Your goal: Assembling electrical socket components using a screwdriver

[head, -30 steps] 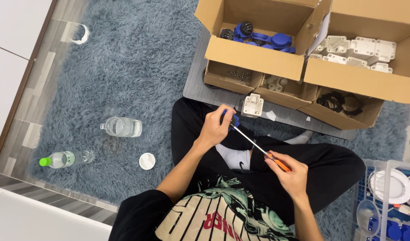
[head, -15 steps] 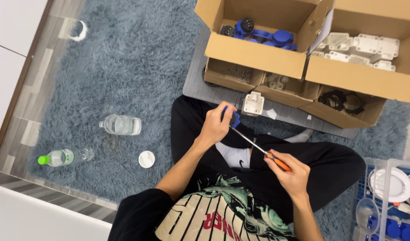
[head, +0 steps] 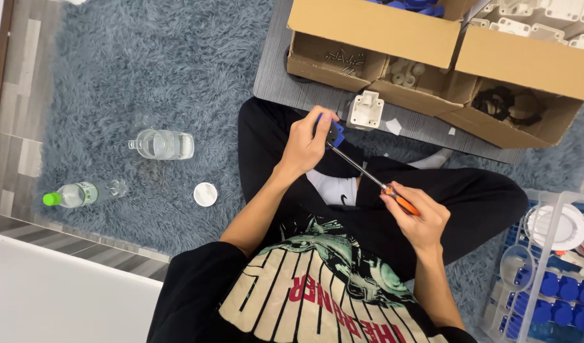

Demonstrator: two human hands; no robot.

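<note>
The left hand [head: 306, 145] has its grip clenched around a small blue part [head: 334, 133], held above the lap just in front of the low grey desk [head: 285, 82]. The right hand [head: 417, 219] grasps the orange handle of a screwdriver [head: 368, 176], whose metal shaft slants up to the left so the tip meets the blue part. A white plastic bracket [head: 366, 110] stands on the desk just beyond the left hand, before the cardboard boxes [head: 393, 38]. Against the frame a second earlier, both hands keep the same hold and pose; the view has shifted downward.
</note>
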